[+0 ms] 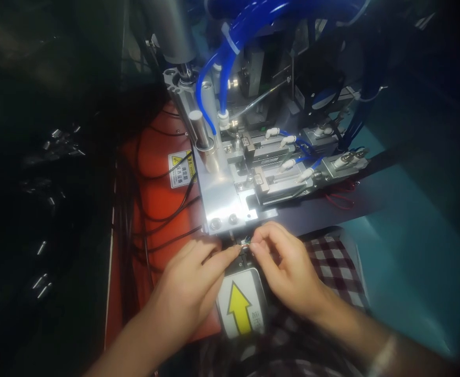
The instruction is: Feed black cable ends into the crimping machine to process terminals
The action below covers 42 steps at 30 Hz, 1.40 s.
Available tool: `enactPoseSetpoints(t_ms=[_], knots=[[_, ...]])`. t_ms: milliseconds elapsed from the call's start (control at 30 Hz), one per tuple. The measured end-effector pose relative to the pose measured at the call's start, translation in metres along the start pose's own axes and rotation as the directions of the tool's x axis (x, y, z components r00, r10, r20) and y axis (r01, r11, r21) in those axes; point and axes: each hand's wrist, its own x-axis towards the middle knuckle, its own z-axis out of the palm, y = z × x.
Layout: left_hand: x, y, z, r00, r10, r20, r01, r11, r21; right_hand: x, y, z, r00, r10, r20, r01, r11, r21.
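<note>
My right hand [293, 267] pinches thin coloured wires [246, 241] between thumb and index finger, at the front edge of a bench machine. My left hand [193, 280] comes in from the other side, its fingers bent and a fingertip against the same small spot where the wires end. Whatever sits under that fingertip is too small to make out. Just behind both hands stands the machine's bright metal block [222, 201]. A white plate with a yellow arrow [239, 306] lies below, between my wrists.
Blue air hoses [224, 57] hang over the machine, above a metal post [200, 131] and pneumatic slides [281, 183]. Black cables [163, 214] run across the orange base [155, 193], which bears a warning label [182, 169]. Checked cloth [334, 264] shows at right.
</note>
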Motion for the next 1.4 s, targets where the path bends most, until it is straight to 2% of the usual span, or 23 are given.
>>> enactPoseSetpoints(t_ms=[367, 867, 1100, 1300, 1400], knots=[[-0.001, -0.001, 0.002, 1.000, -0.004, 0.008, 0.004, 1.000, -0.017, 0.000, 0.001, -0.002, 0.999, -0.031, 0.017, 0.031, 0.999, -0.006], [0.000, -0.001, 0.001, 1.000, 0.013, -0.006, -0.013, 1.000, 0.010, 0.001, 0.004, 0.000, 0.997, 0.073, 0.023, -0.074, 0.996, 0.051], [0.002, 0.001, -0.004, 0.999, 0.036, 0.026, -0.037, 0.999, 0.025, 0.001, -0.001, 0.003, 0.972, 0.231, 0.039, -0.234, 0.964, 0.130], [-0.002, -0.002, 0.000, 1.000, 0.012, 0.021, -0.012, 1.000, 0.006, 0.004, -0.007, 0.001, 0.908, 0.395, 0.141, -0.419, 0.868, 0.265], [-0.003, -0.002, 0.001, 0.999, 0.001, 0.037, -0.001, 1.000, 0.004, 0.005, -0.009, 0.000, 0.904, 0.404, 0.142, -0.428, 0.862, 0.273]])
